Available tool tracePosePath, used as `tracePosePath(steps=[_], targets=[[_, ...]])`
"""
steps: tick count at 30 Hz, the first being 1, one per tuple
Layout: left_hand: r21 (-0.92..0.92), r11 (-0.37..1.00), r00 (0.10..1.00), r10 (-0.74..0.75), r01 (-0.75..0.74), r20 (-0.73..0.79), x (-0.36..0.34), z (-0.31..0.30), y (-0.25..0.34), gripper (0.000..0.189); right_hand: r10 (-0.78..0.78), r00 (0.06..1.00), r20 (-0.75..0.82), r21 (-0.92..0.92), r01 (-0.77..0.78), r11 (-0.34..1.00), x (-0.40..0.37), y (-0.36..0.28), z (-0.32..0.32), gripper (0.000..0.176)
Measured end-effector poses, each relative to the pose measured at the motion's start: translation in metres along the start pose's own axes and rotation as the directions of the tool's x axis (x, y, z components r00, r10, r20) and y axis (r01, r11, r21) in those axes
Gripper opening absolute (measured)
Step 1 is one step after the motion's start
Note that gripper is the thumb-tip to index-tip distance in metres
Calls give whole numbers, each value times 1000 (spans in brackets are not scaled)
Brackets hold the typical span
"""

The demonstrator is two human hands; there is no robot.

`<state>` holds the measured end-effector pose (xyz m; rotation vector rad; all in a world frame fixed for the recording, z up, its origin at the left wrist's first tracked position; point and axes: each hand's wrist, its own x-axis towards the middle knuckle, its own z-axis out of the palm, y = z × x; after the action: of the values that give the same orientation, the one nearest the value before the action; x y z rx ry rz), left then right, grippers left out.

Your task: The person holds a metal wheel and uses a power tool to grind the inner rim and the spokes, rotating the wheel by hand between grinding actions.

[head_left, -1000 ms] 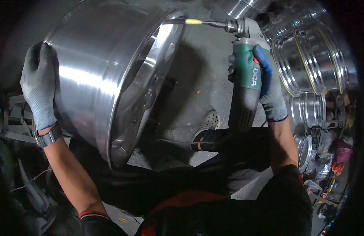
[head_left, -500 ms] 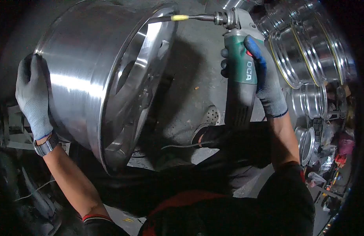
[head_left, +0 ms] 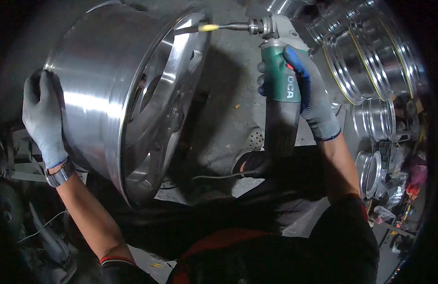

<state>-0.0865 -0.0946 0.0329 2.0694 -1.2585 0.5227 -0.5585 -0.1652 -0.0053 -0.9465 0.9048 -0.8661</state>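
A bare silver alloy wheel (head_left: 93,90) stands tilted at the left, its spoked face turned to the right. My left hand (head_left: 43,106), in a grey glove, grips the wheel's left edge; some fingertips are hidden there. My right hand (head_left: 316,94), in a grey and blue glove, is wrapped round a green and black angle grinder (head_left: 281,78) marked DCA. From the grinder's head a long metal spindle (head_left: 235,26) with a yellow band points left. Its dark, slim tip (head_left: 186,30) lies at the upper spoke area near the rim; contact is hard to tell.
Several polished wheel rims (head_left: 370,61) are stacked at the right. Below them lie a smaller rim (head_left: 368,174) and plastic-wrapped items (head_left: 398,189). A clog-style shoe (head_left: 255,139) rests on the grey floor, with a thin cable (head_left: 219,177) nearby.
My right hand has shifted the grinder slightly left and down, bringing its tip further over the wheel's face. My left hand appears slightly lower and further right, still on the wheel's edge.
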Motion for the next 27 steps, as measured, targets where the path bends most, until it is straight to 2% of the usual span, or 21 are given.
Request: tracePosePath(steps=[2,4,5,6,7,8,10,11,12,13,14,16,18,19,21,22,24,25,26,27], targets=[[-21,998,985,52,-56,-164,-2,2,1,40,9,1000,-7,-22,-9,1000,0,0,-2,54],[-456,889,981,-118,35,-153,-16,-12,23,38,-57,998,19,14,57,998,-4,4,-8,56],[-484,872,980,-30,-72,-199,-20,-32,34,33,-65,998,21,12,65,998,-6,5,-14,56],[-493,869,967,-101,-29,-235,-37,-53,70,33,-33,999,22,154,29,988,-8,8,-21,53],[-370,920,959,25,-133,-283,-50,-73,79,34,0,1000,29,292,-9,956,-10,9,-26,50],[-111,905,880,360,-410,-311,-70,-83,60,40,-4,999,34,290,-6,957,-13,9,-29,50],[-319,934,983,123,-161,-135,-130,-93,108,41,-12,1000,25,392,2,920,-21,10,-32,54],[-663,661,902,-428,353,54,-140,-91,186,32,-15,999,51,447,-9,895,-23,12,-32,57],[-651,751,901,354,-113,251,-134,-99,158,22,-21,998,57,446,-7,895,-22,13,-33,57],[-818,575,928,318,-28,192,-173,-75,179,17,-31,998,61,432,1,902,-22,14,-30,57],[-869,484,890,342,108,301,-186,-54,201,20,-39,997,61,422,9,907,-21,13,-30,57],[-796,389,774,259,464,578,-194,-29,236,25,-50,997,57,359,26,933,-20,9,-25,54],[-831,305,807,239,465,540,-194,10,257,37,-34,999,-40,330,45,943,-16,15,-28,49],[-834,305,812,236,459,534,-193,27,263,37,-97,993,-68,306,113,945,-15,21,-25,46],[-799,317,785,204,512,584,-185,58,276,52,-99,994,-35,367,105,924,-12,27,-30,47],[-804,311,790,204,508,578,-176,59,277,52,-102,995,-7,419,95,903,-12,34,-32,48],[-659,389,557,352,643,752,-156,58,282,53,-103,995,16,470,83,879,-11,40,-34,53],[-626,371,522,348,686,779,-153,61,286,62,-159,987,-11,301,155,941,-10,41,-35,53],[-623,374,521,345,687,781,-151,66,292,62,-218,976,-27,123,220,968,-9,39,-36,53],[-673,259,553,408,693,726,-149,71,296,63,-216,976,-26,123,218,968,-10,39,-35,53]])
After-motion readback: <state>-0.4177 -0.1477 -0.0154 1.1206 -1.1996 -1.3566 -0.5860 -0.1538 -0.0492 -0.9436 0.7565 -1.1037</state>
